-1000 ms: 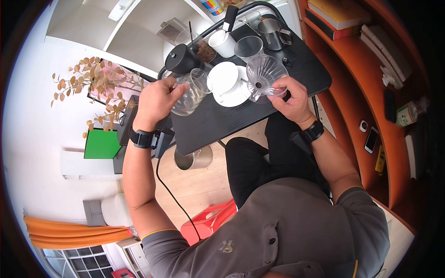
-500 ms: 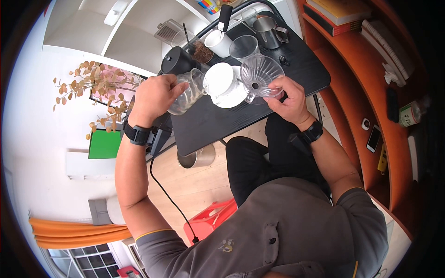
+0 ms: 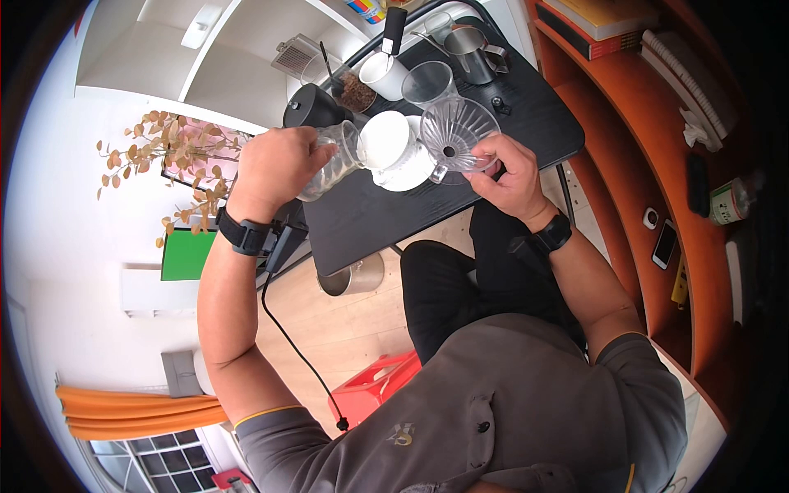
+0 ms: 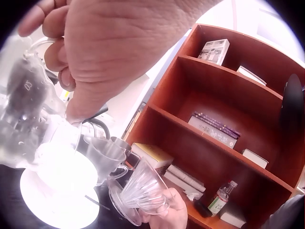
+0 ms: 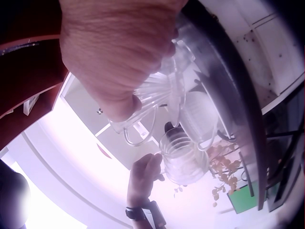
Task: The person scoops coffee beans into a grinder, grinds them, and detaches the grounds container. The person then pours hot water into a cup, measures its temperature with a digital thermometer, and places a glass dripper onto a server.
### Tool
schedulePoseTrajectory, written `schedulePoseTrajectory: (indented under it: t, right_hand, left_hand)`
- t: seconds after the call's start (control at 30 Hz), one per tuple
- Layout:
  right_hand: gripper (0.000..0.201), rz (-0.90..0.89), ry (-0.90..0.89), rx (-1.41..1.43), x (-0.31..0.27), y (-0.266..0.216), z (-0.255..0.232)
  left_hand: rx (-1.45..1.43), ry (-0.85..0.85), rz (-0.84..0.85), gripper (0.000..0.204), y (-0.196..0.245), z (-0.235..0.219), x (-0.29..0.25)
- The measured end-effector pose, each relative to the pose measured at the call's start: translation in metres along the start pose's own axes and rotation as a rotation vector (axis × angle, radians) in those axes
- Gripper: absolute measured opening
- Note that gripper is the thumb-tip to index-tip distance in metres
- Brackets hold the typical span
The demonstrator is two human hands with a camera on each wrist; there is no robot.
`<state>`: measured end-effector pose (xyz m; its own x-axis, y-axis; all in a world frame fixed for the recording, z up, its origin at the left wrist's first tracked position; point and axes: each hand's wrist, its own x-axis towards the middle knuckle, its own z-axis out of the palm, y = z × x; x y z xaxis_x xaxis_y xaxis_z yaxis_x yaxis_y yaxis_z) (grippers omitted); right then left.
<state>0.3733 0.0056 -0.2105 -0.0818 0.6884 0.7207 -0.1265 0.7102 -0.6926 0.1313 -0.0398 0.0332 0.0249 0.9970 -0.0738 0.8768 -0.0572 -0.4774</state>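
Observation:
My left hand grips a clear glass carafe by its handle side. The carafe is tilted, its mouth right at a white round vessel on a white saucer-like base. Droplets cling to the carafe's glass in the left wrist view, where the white vessel is overexposed. My right hand pinches the edge of a clear ribbed coffee dripper, held to the right of the white base. From the right wrist, the hand covers part of the dripper.
Along the black table's back stand a black kettle-like pot, ground coffee, a white mug, a clear cup and a metal pitcher. A wooden bookshelf borders the right; a metal bin sits below.
The left forearm has swung outward and the carafe leans a little more toward the white vessel. My right hand keeps its hold on the dripper; the head view has shifted slightly.

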Motion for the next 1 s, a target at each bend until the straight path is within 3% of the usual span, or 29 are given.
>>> schedulePoseTrajectory:
  t: [0.4,0.47,1.0]
  right_hand:
    - [0.024,0.014,-0.005,0.012,-0.001,0.002,0.000]
    - [0.024,0.016,-0.005,0.012,-0.001,0.002,0.000]
    - [0.023,0.025,-0.026,-0.009,0.000,-0.001,0.000]
  left_hand:
    - [0.063,-0.011,-0.012,0.037,0.018,-0.015,-0.005]
    - [0.068,0.143,0.058,0.041,0.017,-0.011,-0.007]
    - [0.139,0.204,0.066,0.039,0.018,-0.011,-0.012]
